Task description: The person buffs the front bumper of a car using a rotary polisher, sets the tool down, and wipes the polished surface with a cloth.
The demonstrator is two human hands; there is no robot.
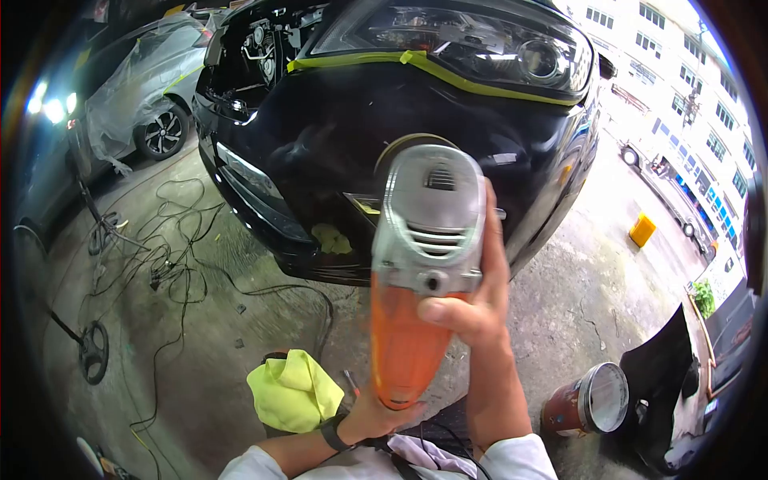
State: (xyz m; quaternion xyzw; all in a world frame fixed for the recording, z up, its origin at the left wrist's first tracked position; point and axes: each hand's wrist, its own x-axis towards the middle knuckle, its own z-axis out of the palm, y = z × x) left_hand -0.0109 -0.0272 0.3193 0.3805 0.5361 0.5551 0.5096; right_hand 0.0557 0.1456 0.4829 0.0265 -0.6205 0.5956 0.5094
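Note:
An orange and silver power polisher is held up in front of a black car bumper. The rim of its round pad shows behind the silver head; whether the pad touches the paint is hidden. My right hand is closed around the right side of the polisher near its head, thumb across the orange body. Lower down, my left hand grips the rear end of the body, its fingers partly hidden. Yellow-green masking tape runs along the lower edge of the headlight.
A yellow cloth lies at lower left, with tangled cables on the concrete beyond. A paint can stands at lower right beside a black panel. A lamp stand and a plastic-draped car are at left.

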